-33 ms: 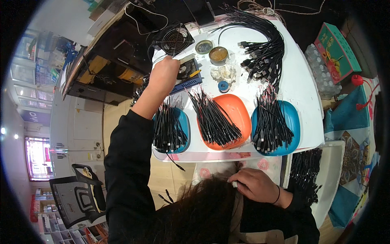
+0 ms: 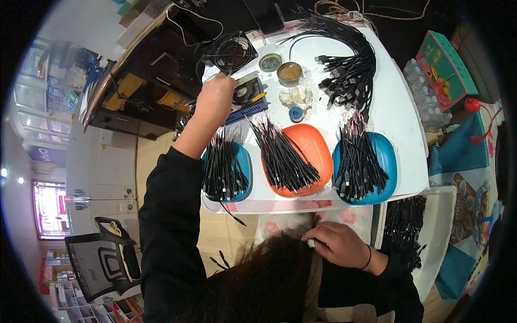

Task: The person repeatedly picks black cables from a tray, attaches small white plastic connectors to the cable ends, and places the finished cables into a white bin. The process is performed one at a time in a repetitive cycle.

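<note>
My left hand [image 2: 214,101] reaches out over a black device [image 2: 246,90] on a blue pad [image 2: 253,109] at the far left of the white table [image 2: 401,110]; its fingers are hidden under the hand. My right hand [image 2: 339,245] lies curled close to my body below the table's front edge, pinching a small white piece [image 2: 311,243]. Short black cables fill a blue tray [image 2: 243,159], an orange tray [image 2: 319,144] and a second blue tray [image 2: 386,156] along the front of the table.
A big bundle of long black cables [image 2: 350,59] lies at the back right. Two round tins [image 2: 290,72], a blue tape roll [image 2: 295,113] and a black fan [image 2: 231,51] stand behind the trays. More cables [image 2: 406,226] lie lower right; an office chair [image 2: 102,258] stands left.
</note>
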A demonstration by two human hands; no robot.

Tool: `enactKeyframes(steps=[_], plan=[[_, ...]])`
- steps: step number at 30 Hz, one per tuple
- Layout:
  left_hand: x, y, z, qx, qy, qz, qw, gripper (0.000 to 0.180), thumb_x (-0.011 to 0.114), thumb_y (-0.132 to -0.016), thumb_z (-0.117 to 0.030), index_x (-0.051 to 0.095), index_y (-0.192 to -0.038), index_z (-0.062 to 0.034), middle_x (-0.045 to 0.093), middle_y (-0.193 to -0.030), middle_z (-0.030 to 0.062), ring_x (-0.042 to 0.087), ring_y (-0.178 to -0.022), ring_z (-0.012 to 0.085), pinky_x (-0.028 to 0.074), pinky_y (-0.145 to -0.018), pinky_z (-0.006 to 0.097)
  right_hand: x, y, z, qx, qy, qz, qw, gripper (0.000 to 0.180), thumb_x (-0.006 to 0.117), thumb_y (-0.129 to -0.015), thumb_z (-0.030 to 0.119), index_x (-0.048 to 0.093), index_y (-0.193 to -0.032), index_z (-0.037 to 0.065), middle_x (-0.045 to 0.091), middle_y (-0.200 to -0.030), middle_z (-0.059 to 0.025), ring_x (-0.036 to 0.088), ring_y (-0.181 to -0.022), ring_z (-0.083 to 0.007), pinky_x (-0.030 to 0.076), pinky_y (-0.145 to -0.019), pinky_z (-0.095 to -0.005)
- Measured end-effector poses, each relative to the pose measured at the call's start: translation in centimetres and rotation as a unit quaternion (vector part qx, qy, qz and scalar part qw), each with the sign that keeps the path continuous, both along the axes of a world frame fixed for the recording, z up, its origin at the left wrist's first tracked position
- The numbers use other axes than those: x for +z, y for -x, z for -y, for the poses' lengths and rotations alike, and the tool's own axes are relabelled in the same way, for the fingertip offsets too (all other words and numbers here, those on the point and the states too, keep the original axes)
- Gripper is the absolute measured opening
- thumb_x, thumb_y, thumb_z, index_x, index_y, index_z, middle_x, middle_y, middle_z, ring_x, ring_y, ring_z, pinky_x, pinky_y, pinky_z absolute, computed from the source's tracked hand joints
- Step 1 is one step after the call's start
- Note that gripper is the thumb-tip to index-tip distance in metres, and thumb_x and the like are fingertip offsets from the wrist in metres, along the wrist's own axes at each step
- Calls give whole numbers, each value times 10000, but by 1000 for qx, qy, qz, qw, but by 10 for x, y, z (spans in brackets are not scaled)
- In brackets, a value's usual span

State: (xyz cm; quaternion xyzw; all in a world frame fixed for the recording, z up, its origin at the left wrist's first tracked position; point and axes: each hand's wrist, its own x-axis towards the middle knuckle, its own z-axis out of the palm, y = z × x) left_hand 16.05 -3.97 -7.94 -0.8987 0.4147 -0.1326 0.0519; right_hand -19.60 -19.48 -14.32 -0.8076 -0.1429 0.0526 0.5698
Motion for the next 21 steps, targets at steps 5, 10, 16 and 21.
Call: enactKeyframes(steps=[5,10,16,21], plan=[[38,60,-21,-32,307,-119,944,112,694,-783,-36,678,-884,10,639,-794,154,618,-660,261,474,-588,329,6,7,-6,-45,-9,41,998,220,608,-799,49,604,-1017,75,604,-880,-120,605,-820,-314,496,-722,-390],[57,177,-32,-31,559,-421,714,105,672,-854,-18,650,-943,32,605,-743,12,540,-634,64,415,-550,204,23,-4,-12,-132,-67,31,988,292,560,-851,67,562,-1139,16,605,-929,-93,570,-745,-203,471,-688,-299],[50,287,3,-133,636,-579,493,141,632,-890,-8,605,-1019,40,614,-797,52,531,-629,96,418,-563,213,34,17,-53,-126,-82,159,976,404,527,-930,185,408,-1218,-72,533,-1121,-277,562,-1052,-359,434,-876,-451],[41,331,33,-199,518,-604,572,363,602,-920,-80,532,-1257,34,619,-1165,149,604,-1064,206,483,-889,305,37,100,-25,-241,-323,105,909,225,471,-963,98,443,-1162,-2,584,-907,-101,607,-767,-189,498,-691,-319]])
